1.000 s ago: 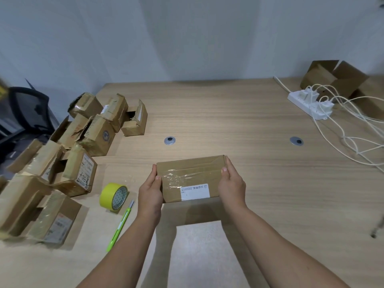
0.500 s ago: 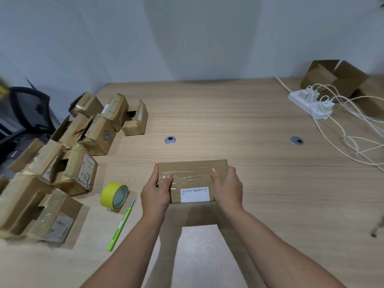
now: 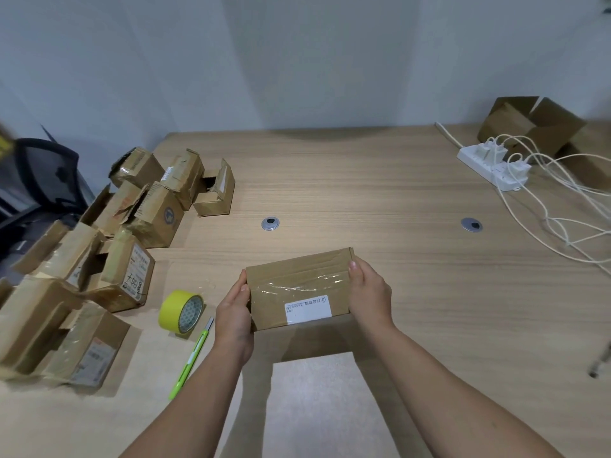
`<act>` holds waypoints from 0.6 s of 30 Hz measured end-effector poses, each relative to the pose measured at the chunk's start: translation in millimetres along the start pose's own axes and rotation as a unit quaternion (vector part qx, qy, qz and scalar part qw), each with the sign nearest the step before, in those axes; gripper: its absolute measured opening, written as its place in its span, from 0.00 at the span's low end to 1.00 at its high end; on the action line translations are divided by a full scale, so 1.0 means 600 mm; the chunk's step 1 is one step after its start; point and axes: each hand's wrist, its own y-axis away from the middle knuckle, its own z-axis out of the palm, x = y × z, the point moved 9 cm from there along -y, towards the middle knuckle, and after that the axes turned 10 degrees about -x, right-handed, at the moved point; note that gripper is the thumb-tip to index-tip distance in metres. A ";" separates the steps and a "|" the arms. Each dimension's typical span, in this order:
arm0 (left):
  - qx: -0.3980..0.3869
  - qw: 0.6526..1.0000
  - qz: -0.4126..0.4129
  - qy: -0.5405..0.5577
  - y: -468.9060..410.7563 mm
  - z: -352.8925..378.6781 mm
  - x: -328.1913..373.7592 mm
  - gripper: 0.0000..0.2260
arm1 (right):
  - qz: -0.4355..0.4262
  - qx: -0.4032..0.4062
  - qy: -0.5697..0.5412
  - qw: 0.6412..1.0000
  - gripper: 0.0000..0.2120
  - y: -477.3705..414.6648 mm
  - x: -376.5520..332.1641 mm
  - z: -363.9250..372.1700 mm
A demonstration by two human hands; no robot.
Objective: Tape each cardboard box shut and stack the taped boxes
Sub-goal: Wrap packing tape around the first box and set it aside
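A flat brown cardboard box point(image 3: 297, 282) with clear tape and a white label sits in front of me, lifted a little above the wooden table point(image 3: 363, 193). My left hand point(image 3: 233, 317) holds its left end and my right hand point(image 3: 368, 294) holds its right end, thumbs on top. A roll of yellow tape point(image 3: 181, 311) stands on edge to the left of my left hand. A green utility knife point(image 3: 190, 360) lies beside it, near my left forearm.
Several loose cardboard boxes point(image 3: 132, 279) crowd the table's left side, some with open flaps. A white power strip point(image 3: 492, 166) with tangled cables lies at the right, with open cardboard boxes point(image 3: 529, 123) behind it. Two metal grommets point(image 3: 270, 223) dot the table. A black chair point(image 3: 43, 173) stands far left.
Both hands shifted from over the box's top back to its ends, and the box tilted so its right end sits higher and farther away.
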 end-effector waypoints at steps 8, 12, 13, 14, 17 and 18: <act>0.088 0.995 -0.043 -0.025 -0.001 -0.037 -0.041 0.13 | -0.016 -0.201 -0.210 0.957 0.14 -0.005 -0.037 0.047; 0.121 0.977 -0.043 -0.172 0.004 -0.054 -0.031 0.16 | -0.067 -0.240 -0.042 0.967 0.19 -0.005 -0.056 0.058; 0.117 0.975 -0.023 -0.187 0.007 -0.049 -0.021 0.18 | -0.082 -0.246 0.007 0.966 0.20 -0.004 -0.062 0.062; 0.108 0.975 0.004 -0.196 0.010 -0.041 -0.006 0.20 | -0.096 -0.258 0.043 0.960 0.20 0.000 -0.068 0.068; 0.049 0.969 0.108 -0.217 0.024 0.002 0.041 0.16 | -0.139 -0.298 0.140 0.934 0.21 0.010 -0.081 0.094; 0.022 0.965 0.127 -0.226 0.027 0.018 0.046 0.14 | -0.152 -0.307 0.172 0.924 0.21 0.011 -0.082 0.104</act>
